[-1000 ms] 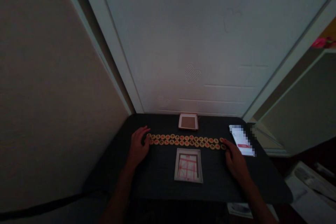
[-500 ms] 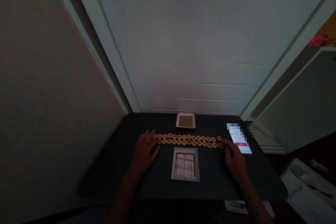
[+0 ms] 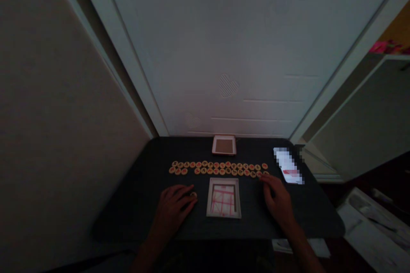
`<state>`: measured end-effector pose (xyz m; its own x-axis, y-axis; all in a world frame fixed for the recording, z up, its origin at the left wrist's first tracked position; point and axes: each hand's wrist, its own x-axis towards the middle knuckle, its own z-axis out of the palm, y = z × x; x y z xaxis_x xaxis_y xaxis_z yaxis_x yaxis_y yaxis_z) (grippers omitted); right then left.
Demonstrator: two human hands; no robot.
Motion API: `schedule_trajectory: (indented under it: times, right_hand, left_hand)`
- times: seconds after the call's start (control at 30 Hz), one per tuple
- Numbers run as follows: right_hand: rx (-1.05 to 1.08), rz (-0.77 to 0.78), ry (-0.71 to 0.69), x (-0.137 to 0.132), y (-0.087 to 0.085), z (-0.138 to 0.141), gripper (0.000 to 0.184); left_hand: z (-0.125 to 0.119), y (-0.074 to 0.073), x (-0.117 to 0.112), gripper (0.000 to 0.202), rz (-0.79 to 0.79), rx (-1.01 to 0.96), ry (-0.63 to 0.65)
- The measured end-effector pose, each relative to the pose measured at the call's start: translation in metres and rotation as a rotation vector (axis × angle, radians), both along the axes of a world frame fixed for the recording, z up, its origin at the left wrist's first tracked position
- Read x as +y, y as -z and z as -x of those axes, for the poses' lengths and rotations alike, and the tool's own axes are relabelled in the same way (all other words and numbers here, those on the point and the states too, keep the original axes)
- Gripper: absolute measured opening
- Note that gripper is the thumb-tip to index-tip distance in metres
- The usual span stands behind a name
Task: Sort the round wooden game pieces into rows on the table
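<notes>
Two rows of round Chinese chess pieces [image 3: 222,165] with red and dark characters run across the dark table. A gap shows in the near row towards its left. Below that gap, my left hand [image 3: 174,204] has its fingertips closed on a single Chinese chess piece [image 3: 193,195], at table level. At the right end of the near row is my right hand [image 3: 278,198], its thumb apart from the fingers and a fingertip touching a piece [image 3: 259,174]. Between my hands lies an open shallow box [image 3: 208,204] with a red-lined sheet in it.
A second shallow box or lid [image 3: 224,153] stands at the back of the table [image 3: 134,196]. A lit phone [image 3: 290,170] lies on the right. A white panel with heart patterns [image 3: 229,86] rises behind, and a wall [image 3: 64,115] borders the left.
My left hand has come down from the rows towards me with one piece, and a gap shows there. My right hand has shifted slightly left along the near row.
</notes>
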<state>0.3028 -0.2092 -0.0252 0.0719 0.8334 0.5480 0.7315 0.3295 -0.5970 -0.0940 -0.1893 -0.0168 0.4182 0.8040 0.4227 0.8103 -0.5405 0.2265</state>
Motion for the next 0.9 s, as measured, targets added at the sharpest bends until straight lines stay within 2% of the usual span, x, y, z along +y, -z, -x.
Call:
schedule_trajectory:
  times: [0.13, 0.27, 0.4, 0.5, 0.67, 0.8, 0.9]
  right_hand:
    - [0.064, 0.058, -0.119, -0.020, 0.001, 0.038, 0.027]
    - [0.127, 0.069, -0.168, -0.030, -0.001, 0.067, 0.027]
    - [0.141, 0.051, -0.188, -0.028, -0.006, 0.076, 0.027]
    - [0.133, 0.037, -0.220, -0.027, -0.009, 0.078, 0.028]
    - [0.149, 0.033, -0.276, -0.032, -0.011, 0.089, 0.030]
    - [0.140, 0.029, -0.314, -0.036, -0.014, 0.101, 0.032]
    - [0.121, 0.019, -0.325, -0.036, -0.016, 0.106, 0.033]
  left_hand:
    - [-0.004, 0.000, -0.006, 0.019, 0.052, -0.006, 0.010]
    - [-0.011, -0.001, -0.003, 0.019, 0.069, -0.037, -0.001]
    - [-0.018, 0.001, 0.000, 0.022, 0.097, -0.132, -0.002]
    - [-0.026, 0.000, -0.001, 0.022, 0.134, -0.275, -0.032]
    - [-0.044, -0.015, -0.006, 0.023, 0.281, -0.519, -0.030]
    - [-0.061, -0.030, -0.012, 0.025, 0.446, -0.643, 0.010]
    - [-0.073, -0.035, -0.017, 0.022, 0.555, -0.698, 0.023]
